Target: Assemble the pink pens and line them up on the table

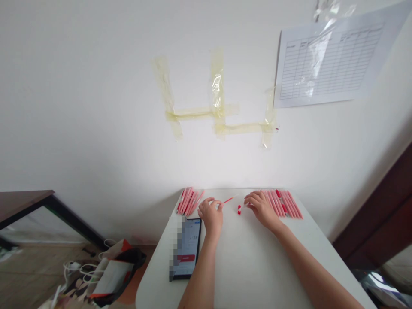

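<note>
Head view: a white wall (96, 107) fills most of the frame. A printed table sheet (331, 64) under clear film hangs on it at far right, and yellowed tape strips (217, 86) cross near its middle. Below stands a white bench (244, 266), pushed against the wall. At left, well apart from the bench, is the corner of a dark table (22, 204). Bags and white cables (112, 270) lie on the floor beneath it.

A phone (188, 249) lies on the near left part of the bench with its screen lit and a red bar on it. At the far left edge of the bench, just beyond the phone, lies a left pile (189, 201) of pink pens. A wider right pile (286, 204) of the same pens lies at the far right, in a row side by side.

The left hand (210, 214) is just right of the left pile. Its fingers are pressed together, pinching a thin refill (228, 200) with a red end that points right and away. The right hand (262, 208) rests palm down at the left edge of the right pile, with its fingers curled over the nearest pens. I cannot tell whether it grips one. Between the two hands a small red cap (239, 209) lies on the bench, touching neither.
</note>
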`<act>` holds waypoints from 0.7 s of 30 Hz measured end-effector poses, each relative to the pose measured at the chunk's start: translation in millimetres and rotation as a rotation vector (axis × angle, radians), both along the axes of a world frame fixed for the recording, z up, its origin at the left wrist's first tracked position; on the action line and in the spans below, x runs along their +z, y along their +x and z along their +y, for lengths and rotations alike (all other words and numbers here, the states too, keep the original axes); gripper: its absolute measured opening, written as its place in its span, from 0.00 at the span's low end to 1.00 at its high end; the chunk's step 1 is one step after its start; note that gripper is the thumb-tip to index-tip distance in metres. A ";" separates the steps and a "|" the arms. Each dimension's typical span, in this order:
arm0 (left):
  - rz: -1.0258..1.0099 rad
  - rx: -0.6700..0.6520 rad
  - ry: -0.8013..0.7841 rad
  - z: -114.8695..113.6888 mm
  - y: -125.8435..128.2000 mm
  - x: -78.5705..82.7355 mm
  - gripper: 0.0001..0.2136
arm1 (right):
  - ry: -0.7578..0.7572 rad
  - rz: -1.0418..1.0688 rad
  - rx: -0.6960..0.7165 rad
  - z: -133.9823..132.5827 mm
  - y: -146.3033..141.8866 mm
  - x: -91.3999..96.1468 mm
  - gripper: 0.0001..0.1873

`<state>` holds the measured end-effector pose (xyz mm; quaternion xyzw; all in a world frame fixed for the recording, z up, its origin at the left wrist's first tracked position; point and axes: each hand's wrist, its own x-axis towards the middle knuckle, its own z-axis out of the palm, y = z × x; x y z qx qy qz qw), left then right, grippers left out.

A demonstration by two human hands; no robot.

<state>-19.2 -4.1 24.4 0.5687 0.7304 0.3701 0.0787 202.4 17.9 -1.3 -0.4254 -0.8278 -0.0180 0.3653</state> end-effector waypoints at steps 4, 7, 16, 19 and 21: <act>-0.003 -0.008 0.015 0.9 -0.5 -0.6 0.05 | 0.045 0.036 -0.077 0.1 0.5 2.2 0.10; -0.006 -0.012 0.027 1.8 -0.7 -1.8 0.05 | 0.115 0.022 -0.193 -0.7 1.6 3.8 0.10; -0.018 -0.016 0.037 1.6 -0.7 -2.5 0.06 | 0.165 -0.027 -0.441 1.6 8.1 -0.7 0.13; -0.015 -0.014 0.038 1.7 -0.8 -2.1 0.06 | 0.158 -0.037 -0.455 3.0 9.0 -2.7 0.13; -0.016 -0.014 0.035 1.7 -0.8 -1.7 0.06 | 0.156 -0.042 -0.455 3.5 9.2 -3.3 0.13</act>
